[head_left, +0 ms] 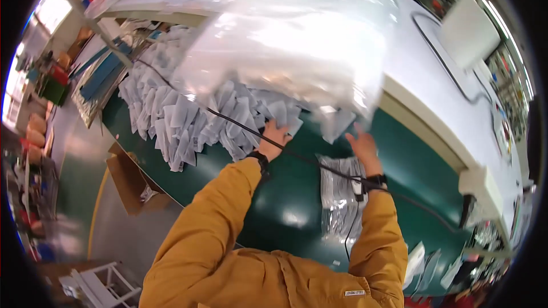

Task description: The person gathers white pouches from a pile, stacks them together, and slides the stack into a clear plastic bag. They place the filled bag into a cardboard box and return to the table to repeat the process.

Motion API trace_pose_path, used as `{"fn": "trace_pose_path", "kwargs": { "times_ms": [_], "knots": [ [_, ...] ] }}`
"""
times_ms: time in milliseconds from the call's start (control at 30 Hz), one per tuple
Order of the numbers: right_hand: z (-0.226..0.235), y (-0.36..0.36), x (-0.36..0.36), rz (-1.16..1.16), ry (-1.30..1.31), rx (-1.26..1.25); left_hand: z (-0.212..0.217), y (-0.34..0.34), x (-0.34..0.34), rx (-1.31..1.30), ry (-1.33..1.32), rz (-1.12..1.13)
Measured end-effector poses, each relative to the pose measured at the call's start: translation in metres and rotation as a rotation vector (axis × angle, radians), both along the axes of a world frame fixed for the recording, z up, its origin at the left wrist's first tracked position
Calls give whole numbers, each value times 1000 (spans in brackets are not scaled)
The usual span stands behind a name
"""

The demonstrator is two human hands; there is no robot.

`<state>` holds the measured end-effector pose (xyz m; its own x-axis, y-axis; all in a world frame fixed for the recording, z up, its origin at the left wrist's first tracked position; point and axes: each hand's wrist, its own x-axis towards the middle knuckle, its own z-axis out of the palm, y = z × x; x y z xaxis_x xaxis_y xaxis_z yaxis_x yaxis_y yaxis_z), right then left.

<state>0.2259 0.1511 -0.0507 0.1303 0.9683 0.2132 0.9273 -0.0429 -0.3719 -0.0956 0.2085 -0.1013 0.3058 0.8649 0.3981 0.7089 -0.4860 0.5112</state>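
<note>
A heap of small frosted plastic packets (188, 120) spreads over the left of the green table (279, 205). My left hand (274, 138) reaches to the heap's right edge, its fingers apart against the nearest packets. My right hand (364, 147) is raised farther right, thumb and fingers apart. Just left of its fingertips lies a single frosted packet (335, 126), and I see no firm grip on it. A large clear plastic bag (297, 45) hangs in front and above, hiding part of the heap. Below my right hand lies a flat stack of clear plastic bags (339, 194).
A black cable (251, 131) crosses above the table, past both wrists. The white shelf (422, 63) runs along the back and right. An open cardboard box (128, 182) stands on the floor at left. Blue trays (105, 71) lie beyond the heap. Loose packets (431, 268) are at lower right.
</note>
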Motion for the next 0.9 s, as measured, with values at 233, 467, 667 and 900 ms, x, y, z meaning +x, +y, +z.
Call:
{"fn": "trace_pose_path", "kwargs": {
  "times_ms": [233,467,667,900],
  "knots": [
    [-51,47,-104,301,-24,19,-9,-69,-48,-222,-157,-236],
    [24,-31,-182,345,-243,-256,60,-164,-123,-872,-484,-16],
    [49,-88,-227,384,219,-80,48,-175,-161,-749,-731,-33],
    [-2,-86,-276,173,845,-369,41,-156,-233,-847,-691,30]
  ]
}}
